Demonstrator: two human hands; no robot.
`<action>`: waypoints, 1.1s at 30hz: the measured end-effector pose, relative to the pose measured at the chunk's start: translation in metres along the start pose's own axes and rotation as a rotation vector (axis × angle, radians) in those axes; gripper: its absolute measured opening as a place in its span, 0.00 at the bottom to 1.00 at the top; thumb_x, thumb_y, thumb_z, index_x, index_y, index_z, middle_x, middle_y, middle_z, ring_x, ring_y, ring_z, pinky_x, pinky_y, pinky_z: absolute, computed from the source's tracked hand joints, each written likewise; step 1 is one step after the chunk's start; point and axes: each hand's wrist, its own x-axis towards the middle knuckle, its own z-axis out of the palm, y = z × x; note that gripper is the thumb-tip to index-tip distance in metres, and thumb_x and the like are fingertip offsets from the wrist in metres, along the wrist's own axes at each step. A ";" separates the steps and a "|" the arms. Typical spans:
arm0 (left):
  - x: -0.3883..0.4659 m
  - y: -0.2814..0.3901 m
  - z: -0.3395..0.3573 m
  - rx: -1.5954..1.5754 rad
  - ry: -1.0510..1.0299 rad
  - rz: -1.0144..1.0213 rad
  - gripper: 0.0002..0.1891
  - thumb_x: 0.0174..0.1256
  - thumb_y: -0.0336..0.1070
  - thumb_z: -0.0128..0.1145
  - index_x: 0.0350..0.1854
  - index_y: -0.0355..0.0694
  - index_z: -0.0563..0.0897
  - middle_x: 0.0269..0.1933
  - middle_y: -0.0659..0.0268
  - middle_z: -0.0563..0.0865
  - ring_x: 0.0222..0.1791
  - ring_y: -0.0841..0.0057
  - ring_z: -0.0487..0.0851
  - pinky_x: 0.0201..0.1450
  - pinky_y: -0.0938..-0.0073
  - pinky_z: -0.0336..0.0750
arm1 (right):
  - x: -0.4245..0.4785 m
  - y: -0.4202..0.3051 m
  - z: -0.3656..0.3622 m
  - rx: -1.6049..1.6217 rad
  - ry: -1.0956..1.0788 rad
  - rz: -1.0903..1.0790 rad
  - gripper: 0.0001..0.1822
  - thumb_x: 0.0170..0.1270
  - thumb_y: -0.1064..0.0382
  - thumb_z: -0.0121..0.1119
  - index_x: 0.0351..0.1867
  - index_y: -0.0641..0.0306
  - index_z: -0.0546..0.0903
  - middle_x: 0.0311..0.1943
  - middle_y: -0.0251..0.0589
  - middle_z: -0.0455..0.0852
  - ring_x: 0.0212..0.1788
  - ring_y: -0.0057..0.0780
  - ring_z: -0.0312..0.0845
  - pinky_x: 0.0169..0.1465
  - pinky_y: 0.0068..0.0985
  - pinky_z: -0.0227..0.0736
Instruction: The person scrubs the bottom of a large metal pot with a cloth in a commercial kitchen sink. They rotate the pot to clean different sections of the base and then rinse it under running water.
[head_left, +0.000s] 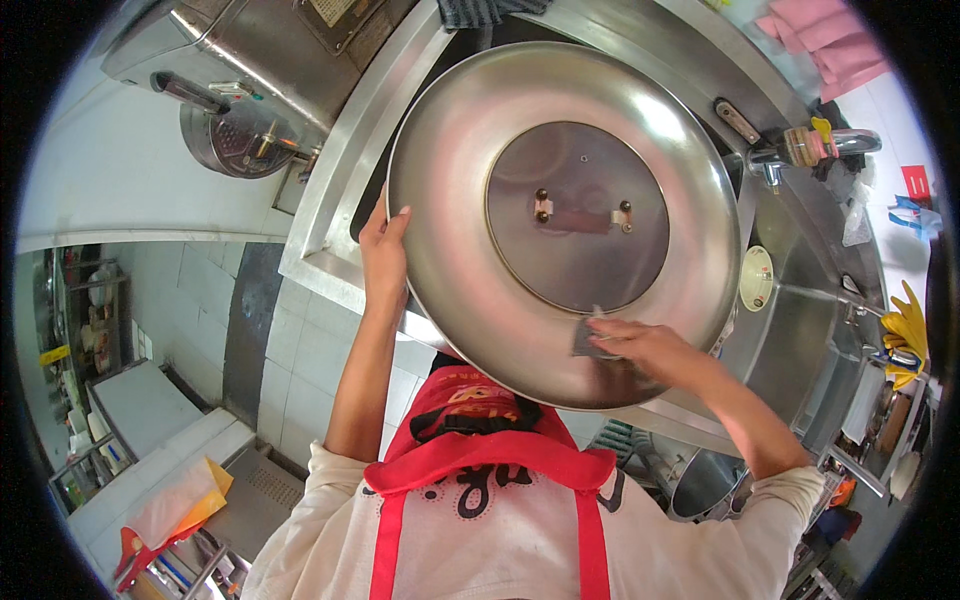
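Note:
A large round stainless-steel lid (450, 165) lies tilted across the metal sink top in front of me. Its central disc (577, 277) carries two small brackets with bolts, probably handle mounts. My left hand (384, 244) grips the lid's left rim, with the thumb over the edge and the other fingers hidden behind it. Near the lower edge, my right hand (649, 349) holds a grey scouring pad (587, 339) against the metal surface. That hand looks slightly blurred.
A steel sink basin (787, 337) lies to the right, with a pale bowl (756, 278) at its edge. Beyond it stand a faucet (817, 146) and a cleaver-like handle (736, 120). Yellow gloves (905, 334) hang far right. A metal appliance (247, 67) stands at upper left.

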 end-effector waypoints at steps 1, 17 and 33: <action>0.000 0.000 0.000 0.003 0.003 -0.010 0.22 0.58 0.28 0.44 0.57 0.36 0.66 0.47 0.61 0.77 0.43 0.80 0.75 0.47 0.82 0.66 | -0.010 0.005 -0.008 -0.082 -0.015 0.064 0.30 0.46 0.78 0.45 0.54 0.52 0.68 0.60 0.33 0.61 0.60 0.34 0.60 0.60 0.28 0.59; -0.001 0.005 0.007 0.018 -0.023 0.017 0.22 0.59 0.29 0.44 0.58 0.36 0.65 0.50 0.61 0.76 0.46 0.79 0.73 0.50 0.81 0.64 | 0.162 0.212 -0.114 -0.379 1.145 0.540 0.19 0.57 0.67 0.38 0.51 0.71 0.67 0.58 0.57 0.60 0.57 0.50 0.59 0.59 0.34 0.56; -0.005 0.006 0.003 0.069 0.008 -0.031 0.22 0.59 0.30 0.44 0.58 0.35 0.65 0.49 0.63 0.77 0.44 0.79 0.75 0.48 0.81 0.67 | 0.178 0.188 -0.149 -1.090 0.854 0.406 0.23 0.57 0.68 0.38 0.57 0.57 0.64 0.64 0.30 0.52 0.65 0.32 0.47 0.65 0.36 0.43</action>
